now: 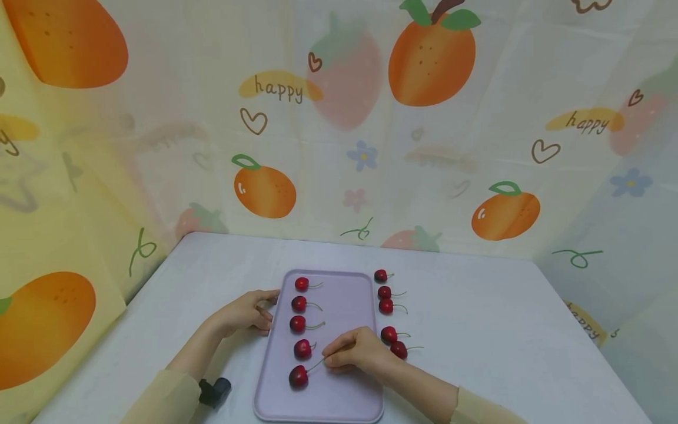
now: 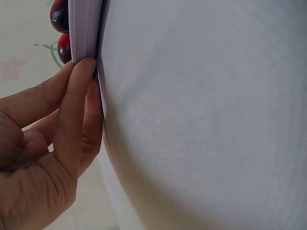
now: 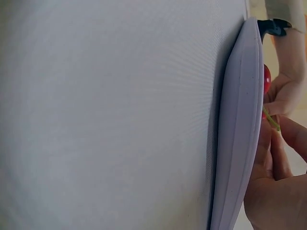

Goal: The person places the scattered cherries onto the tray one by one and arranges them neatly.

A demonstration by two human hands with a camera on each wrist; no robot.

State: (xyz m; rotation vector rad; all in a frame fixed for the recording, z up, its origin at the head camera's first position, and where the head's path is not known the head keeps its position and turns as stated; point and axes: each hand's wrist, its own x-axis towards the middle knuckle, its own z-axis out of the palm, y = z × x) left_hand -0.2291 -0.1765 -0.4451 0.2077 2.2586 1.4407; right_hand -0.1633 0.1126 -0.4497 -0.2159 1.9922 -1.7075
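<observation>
A lilac tray [image 1: 344,406] holds a column of red cherries along its left side, stems pointing right. My right hand [image 1: 357,353] reaches over the tray's right rim and pinches the stem of the nearest cherry [image 1: 298,377], whose dark red fruit is by the tray's front left. In the right wrist view, a green stem [image 3: 272,120] shows at the fingertips, beyond the tray's wall [image 3: 240,120]. My left hand [image 1: 249,312] holds the tray's left rim, with thumb and fingertips right at the edge [image 2: 84,33] in the left wrist view.
Right of the tray, several more cherries [image 1: 386,306] lie in a loose column on the white table [image 1: 503,341]; the nearest ones are close to my right wrist. A black wrist-worn device [image 1: 214,393] shows by the left sleeve. A fruit-printed curtain [image 1: 328,176] stands behind the table.
</observation>
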